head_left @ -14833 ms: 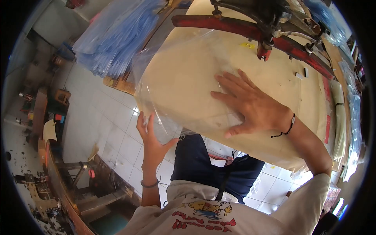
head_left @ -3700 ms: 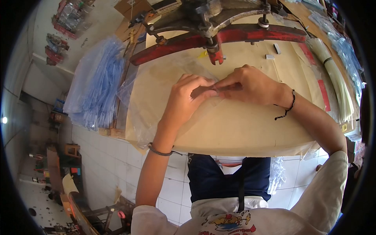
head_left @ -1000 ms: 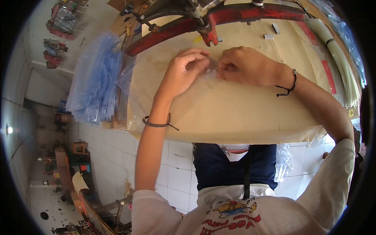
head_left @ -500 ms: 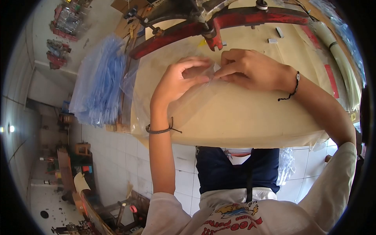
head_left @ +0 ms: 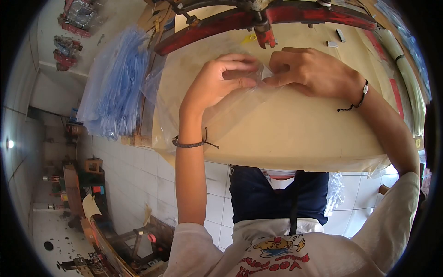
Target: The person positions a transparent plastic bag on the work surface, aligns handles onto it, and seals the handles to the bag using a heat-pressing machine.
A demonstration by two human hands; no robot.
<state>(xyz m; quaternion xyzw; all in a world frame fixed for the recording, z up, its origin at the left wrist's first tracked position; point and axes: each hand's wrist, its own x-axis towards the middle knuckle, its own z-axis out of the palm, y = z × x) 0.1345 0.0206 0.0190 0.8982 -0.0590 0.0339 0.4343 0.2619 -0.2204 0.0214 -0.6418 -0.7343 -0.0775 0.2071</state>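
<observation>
A clear plastic sheet or bag (head_left: 227,112) lies over the brown paper, its edge raised between my two hands. My left hand (head_left: 214,83) has its thumb and fingers curled round this edge, closed on the thin film. Facing it from the right, my right hand (head_left: 314,73) pinches the same plastic between thumb and forefinger, with the other fingers bent in. The fingertips of both hands nearly meet, and folds of film partly hide them. Just beyond my hands, the notched end of a red metal machine arm (head_left: 265,38) points down at the paper.
Brown paper (head_left: 295,134) covers the worktable. A pile of bluish plastic bags (head_left: 113,87) hangs at the left edge. Two small metal pieces (head_left: 332,44) lie behind my right hand, and a yellow ring-shaped item (head_left: 250,38) behind my left. A tied plastic bundle (head_left: 408,74) lies far right.
Both hands have shifted slightly to the right and away from my body, still on the plastic. The gap between their fingertips looks a little wider. The camera view has tilted slightly.
</observation>
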